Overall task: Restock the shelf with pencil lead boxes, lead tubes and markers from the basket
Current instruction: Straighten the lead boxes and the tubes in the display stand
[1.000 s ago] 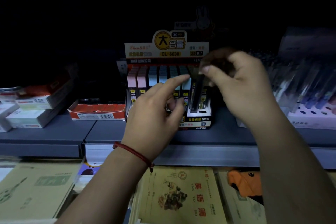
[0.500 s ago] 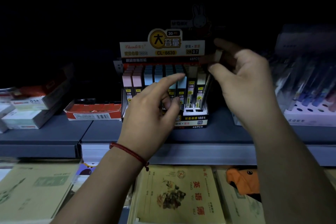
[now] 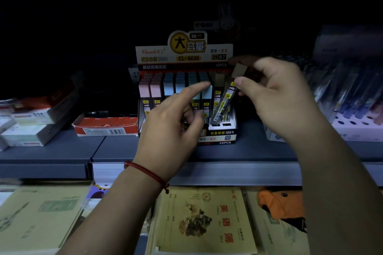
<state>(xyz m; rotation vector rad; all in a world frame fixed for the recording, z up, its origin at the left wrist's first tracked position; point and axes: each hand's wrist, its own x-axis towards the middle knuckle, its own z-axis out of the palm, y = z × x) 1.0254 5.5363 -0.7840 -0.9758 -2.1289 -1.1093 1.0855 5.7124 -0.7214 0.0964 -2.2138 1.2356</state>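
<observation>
Down from beside the header card, the right hand (image 3: 275, 97) now sits level with the card's lower right corner, thumb and fingers pinching the grey cap of one lead tube (image 3: 224, 99). That tube leans left, its lower end inside the right front corner of the display box (image 3: 219, 132), next to two open slots. The left hand (image 3: 165, 130) holds nothing: its forefinger is straight over the blue caps, the other fingers loosely curled, and whether it touches a cap I cannot tell. Inside the display box stand two pink-capped columns, four blue-capped columns and one grey-capped tube upright.

In front of the display box a bare strip of shelf (image 3: 62, 151) runs to the front edge. One red box (image 3: 103, 128) lies just left of it, a pen rack (image 3: 356, 128) stands to its right, and notebooks (image 3: 205, 219) lie below.
</observation>
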